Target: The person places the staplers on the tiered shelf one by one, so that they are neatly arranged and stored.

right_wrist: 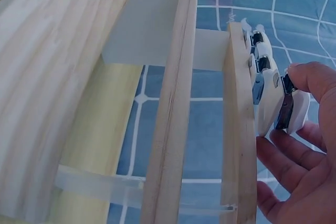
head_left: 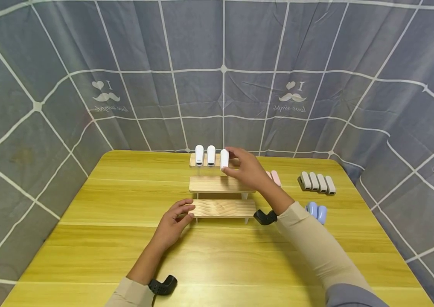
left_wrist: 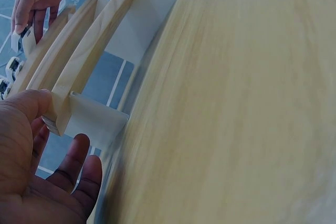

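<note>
A small white stapler [head_left: 224, 159] is pinched between the thumb and fingers of my right hand [head_left: 248, 169], at the top tier of a wooden three-tier stand [head_left: 222, 208]. Two more white staplers [head_left: 199, 155] stand side by side on that tier, left of the held one. The right wrist view shows the metal underside of the held stapler [right_wrist: 285, 103], close beside the others. My left hand [head_left: 174, 221] touches the left end of the lowest tier with its thumb; its other fingers are loosely bent, as the left wrist view shows [left_wrist: 63, 177].
Several grey staplers [head_left: 318, 182] stand in a row at the table's right. Nearer are two blue staplers [head_left: 321, 213]. Pink staplers [head_left: 276, 177] are partly hidden behind my right forearm. A grey checked curtain [head_left: 193, 94] surrounds the wooden table [head_left: 124, 183].
</note>
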Available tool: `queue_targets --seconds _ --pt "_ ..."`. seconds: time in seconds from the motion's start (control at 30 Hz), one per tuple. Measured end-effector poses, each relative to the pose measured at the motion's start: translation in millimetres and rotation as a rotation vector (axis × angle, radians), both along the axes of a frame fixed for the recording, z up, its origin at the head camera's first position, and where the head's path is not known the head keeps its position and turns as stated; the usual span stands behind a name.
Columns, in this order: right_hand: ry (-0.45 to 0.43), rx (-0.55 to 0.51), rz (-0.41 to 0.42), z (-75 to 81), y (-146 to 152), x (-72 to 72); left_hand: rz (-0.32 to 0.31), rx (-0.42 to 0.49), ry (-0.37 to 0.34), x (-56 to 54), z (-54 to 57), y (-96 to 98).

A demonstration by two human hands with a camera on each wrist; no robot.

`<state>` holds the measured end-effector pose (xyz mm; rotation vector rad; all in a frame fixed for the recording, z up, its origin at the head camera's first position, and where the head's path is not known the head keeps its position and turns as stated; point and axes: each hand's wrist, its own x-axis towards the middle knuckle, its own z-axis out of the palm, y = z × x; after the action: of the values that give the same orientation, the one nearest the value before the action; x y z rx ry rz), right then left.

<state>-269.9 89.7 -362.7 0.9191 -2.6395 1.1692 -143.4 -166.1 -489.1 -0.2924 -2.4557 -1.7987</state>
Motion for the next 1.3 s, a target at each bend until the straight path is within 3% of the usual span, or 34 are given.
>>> queue_targets --seconds 0.13,0.6,1.3 --pt "0.025 0.023 0.0 0.9 -1.3 -4.6 -0.007 0.002 -0.007 -0.1 -1.1 -0.3" --pt "-0.012 0.063 -0.02 -1.6 -7.4 -16.4 0.008 -0.003 0.004 -0.6 -3.1 0.3" --pt "-0.045 0.066 -0.027 -3.7 -9.5 -17.9 -0.002 0.001 -0.009 -2.7 -1.4 -1.1"
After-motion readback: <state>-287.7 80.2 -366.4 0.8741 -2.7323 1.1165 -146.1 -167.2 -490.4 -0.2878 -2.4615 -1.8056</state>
